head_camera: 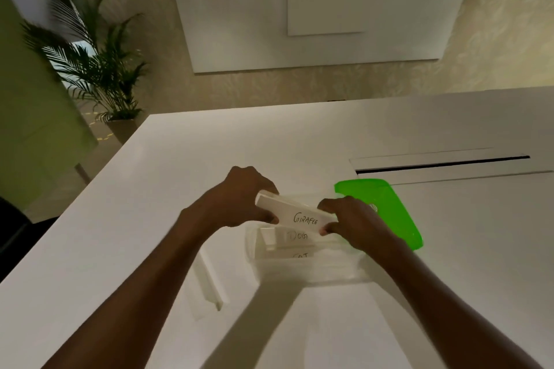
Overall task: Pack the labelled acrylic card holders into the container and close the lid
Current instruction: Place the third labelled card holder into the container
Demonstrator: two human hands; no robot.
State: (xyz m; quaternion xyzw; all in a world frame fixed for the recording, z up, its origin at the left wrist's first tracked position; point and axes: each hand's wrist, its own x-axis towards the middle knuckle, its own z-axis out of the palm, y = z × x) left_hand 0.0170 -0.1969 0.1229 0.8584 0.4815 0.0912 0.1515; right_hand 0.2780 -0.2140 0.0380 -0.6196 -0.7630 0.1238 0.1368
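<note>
A clear plastic container [314, 271] stands on the white table in front of me. Two card holders lie inside it, one labelled DOG [295, 237] and one behind the near wall with a partly hidden label [299, 255]. Above the container's far side I hold a third holder labelled GIRAFEE [295, 214] by both ends, my left hand [239, 198] on its left end and my right hand [350, 219] on its right end. Another clear holder [209, 284] lies on the table left of the container. The green lid [389, 207] lies flat to the right, partly behind my right hand.
The white table [150, 219] has its left edge running diagonally toward me. A long cable slot [440, 163] is set into the tabletop beyond the lid. A potted palm [99, 69] stands on the floor at the far left, past the table corner.
</note>
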